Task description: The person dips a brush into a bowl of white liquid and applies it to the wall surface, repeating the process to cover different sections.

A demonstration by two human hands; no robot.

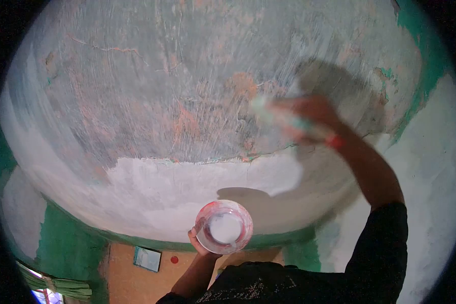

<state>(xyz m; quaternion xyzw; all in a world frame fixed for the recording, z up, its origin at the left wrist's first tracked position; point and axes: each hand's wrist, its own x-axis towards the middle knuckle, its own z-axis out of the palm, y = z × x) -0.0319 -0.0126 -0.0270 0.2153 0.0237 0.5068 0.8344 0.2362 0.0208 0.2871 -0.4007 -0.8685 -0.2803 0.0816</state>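
Observation:
My left hand (200,244) grips the side of a round bowl (247,223), red-smeared on its inside, with white paint (225,228) in it. The bowl is held low in front of my body. Higher up and to the right, my right hand (311,114) is closed around a paintbrush (261,106), both smeared by motion. The brush head points left at the grey, scraped wall (152,96); whether it touches cannot be made out. White coating (207,180) covers the wall's lower band, below a ragged edge.
Cracks and orange patches mark the grey wall. Green paint (66,233) borders it at the sides and bottom. On the tan floor (124,273) lie a flat rectangular object (147,259) and a small red disc (174,259). A green curtain (71,288) hangs at lower left.

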